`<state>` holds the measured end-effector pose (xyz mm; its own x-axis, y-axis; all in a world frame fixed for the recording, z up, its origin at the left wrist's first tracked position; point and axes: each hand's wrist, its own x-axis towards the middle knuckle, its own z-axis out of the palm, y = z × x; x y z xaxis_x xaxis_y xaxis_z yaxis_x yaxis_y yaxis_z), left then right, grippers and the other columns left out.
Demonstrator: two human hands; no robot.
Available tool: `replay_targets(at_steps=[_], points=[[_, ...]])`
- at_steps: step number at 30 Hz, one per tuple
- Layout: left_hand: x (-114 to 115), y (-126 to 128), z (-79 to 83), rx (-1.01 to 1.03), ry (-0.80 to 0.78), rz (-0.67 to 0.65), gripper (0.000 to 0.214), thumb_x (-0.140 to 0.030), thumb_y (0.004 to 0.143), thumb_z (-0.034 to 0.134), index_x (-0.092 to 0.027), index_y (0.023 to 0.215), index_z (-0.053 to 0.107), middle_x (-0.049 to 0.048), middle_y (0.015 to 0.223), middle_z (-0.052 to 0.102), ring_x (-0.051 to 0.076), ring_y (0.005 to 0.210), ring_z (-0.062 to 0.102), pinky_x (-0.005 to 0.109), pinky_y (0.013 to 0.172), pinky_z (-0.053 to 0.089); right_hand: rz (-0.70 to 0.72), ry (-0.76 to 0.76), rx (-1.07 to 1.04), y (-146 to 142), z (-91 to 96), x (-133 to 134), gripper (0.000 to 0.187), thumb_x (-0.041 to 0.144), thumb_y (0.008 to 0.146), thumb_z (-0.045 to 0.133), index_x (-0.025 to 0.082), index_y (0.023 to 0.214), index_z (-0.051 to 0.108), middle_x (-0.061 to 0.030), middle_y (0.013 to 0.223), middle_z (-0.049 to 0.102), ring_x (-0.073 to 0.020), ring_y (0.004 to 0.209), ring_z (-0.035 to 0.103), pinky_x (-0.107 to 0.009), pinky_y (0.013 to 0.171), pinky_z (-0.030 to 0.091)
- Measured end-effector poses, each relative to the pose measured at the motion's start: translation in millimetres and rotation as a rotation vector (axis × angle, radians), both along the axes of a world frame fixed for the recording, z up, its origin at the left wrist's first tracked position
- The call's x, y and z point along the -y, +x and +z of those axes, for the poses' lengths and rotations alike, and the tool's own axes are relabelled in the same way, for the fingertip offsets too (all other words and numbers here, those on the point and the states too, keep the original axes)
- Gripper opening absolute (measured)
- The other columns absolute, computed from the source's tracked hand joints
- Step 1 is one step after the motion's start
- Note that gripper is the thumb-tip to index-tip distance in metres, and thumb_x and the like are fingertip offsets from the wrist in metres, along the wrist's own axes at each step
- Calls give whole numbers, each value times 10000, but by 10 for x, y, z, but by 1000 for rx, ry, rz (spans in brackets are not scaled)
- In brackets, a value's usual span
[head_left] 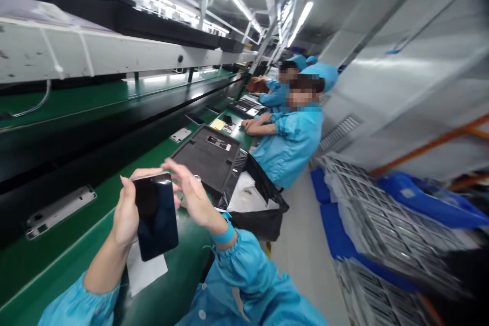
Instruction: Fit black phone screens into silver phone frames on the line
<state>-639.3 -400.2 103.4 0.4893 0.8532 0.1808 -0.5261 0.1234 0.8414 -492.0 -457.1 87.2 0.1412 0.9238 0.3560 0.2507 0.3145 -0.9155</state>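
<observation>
In the head view, the left hand (126,209) is closed around the left edge of a dark-faced phone (157,219) above the near green bench (183,260), while the right hand (193,196) has its fingers parted at the upper right edge, contact impossible to tell. The phone looks light, stiff, slick and breakable, best held by its side edges. I count one phone in hand, one white sheet (147,271) below it, and one dark tray (187,155) farther right.

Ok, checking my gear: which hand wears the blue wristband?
Your right hand: the blue wristband rings its wrist; your left hand, holding the smartphone, has a bare wrist.
</observation>
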Motion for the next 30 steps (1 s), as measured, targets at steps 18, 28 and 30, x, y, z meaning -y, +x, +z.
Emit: replay_targets(at_steps=[18,28,30], points=[[-55,-73,129,-55,75,360,519,-766,915,700,-268,1043,766,52,948,839,272,816,793,362,698,663,214,-137,21,29,34,100,774,957,941,409,217,830,609,-11,798,639,-151,746,596,-280,687,519],[-84,-31,213,182,-135,426,565,-777,1006,561,-236,1143,644,82,865,833,238,654,789,345,612,660,332,-255,-50,-15,-363,168,837,967,903,471,219,530,521,16,439,475,-91,399,427,-233,419,354],[-90,22,173,199,-170,444,611,-778,951,662,-214,1183,619,104,871,833,239,656,793,335,618,662,336,-261,-81,-69,-375,158,835,977,866,513,226,501,503,8,421,474,-96,382,420,-240,396,325]])
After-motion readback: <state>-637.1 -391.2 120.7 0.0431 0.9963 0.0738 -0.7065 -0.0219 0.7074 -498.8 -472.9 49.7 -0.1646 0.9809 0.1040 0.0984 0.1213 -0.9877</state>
